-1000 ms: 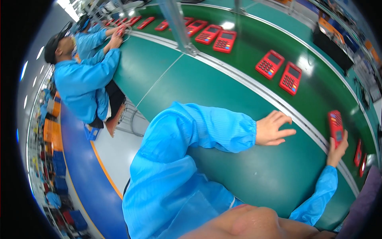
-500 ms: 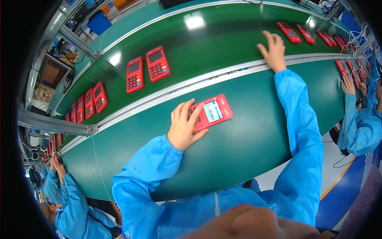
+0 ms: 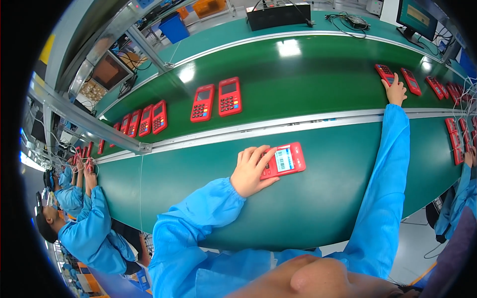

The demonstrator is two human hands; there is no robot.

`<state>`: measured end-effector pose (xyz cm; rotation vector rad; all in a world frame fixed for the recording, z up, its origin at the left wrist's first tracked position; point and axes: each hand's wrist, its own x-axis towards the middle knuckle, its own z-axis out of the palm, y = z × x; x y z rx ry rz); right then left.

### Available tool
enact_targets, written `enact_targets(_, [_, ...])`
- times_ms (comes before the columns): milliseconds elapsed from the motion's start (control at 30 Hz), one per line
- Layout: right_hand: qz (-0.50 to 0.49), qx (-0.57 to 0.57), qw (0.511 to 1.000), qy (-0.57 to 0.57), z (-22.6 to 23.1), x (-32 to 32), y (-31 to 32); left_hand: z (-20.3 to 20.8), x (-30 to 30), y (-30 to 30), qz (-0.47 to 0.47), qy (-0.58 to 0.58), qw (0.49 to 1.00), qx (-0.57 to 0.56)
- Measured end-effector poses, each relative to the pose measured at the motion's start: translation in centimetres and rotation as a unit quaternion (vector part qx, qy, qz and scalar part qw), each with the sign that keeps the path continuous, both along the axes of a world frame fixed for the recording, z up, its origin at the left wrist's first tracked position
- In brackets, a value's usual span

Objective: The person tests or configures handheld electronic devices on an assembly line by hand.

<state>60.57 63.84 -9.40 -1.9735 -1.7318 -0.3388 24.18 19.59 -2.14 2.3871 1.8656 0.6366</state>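
Observation:
On the green tabletop lies a red card payment terminal [image 3: 284, 160] with a lit screen, turned sideways. My left hand [image 3: 252, 171] is closed on its keypad end, fingers across the keys and thumb along the near edge; most of the keypad is hidden. Stretched far to the right, my right hand [image 3: 396, 93] has its thumb and fingers around the near end of another red payment terminal [image 3: 383, 71] on the dark green belt. That terminal still lies on the belt. Just right of it rests a further terminal [image 3: 411, 81].
A metal rail [image 3: 248, 133] divides the tabletop from the belt. Two terminals [image 3: 202, 103] stand side by side on the belt, with several more farther left. A metal post [image 3: 94, 121] crosses at left. Co-workers [image 3: 92, 233] sit at both sides; white cables [image 3: 467, 92] hang at right.
My right hand has gone from hovering over the belt to the terminal at its right, closing around its near end. My left hand stays on its terminal. The whole view has shifted.

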Motion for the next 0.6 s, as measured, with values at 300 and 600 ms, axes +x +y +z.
enact_targets(300, [0.479, -0.077, 0.839, 0.246, 6.9, -9.0, -20.4, -0.9, -0.6, -0.8, 0.156, 0.094, 0.981, 0.06])
enact_targets(600, [0.623, -0.365, 0.678, 0.139, 10.2, -10.1, -34.3, 1.7, -0.8, -5.8, 0.121, 0.013, 0.99, -0.064])
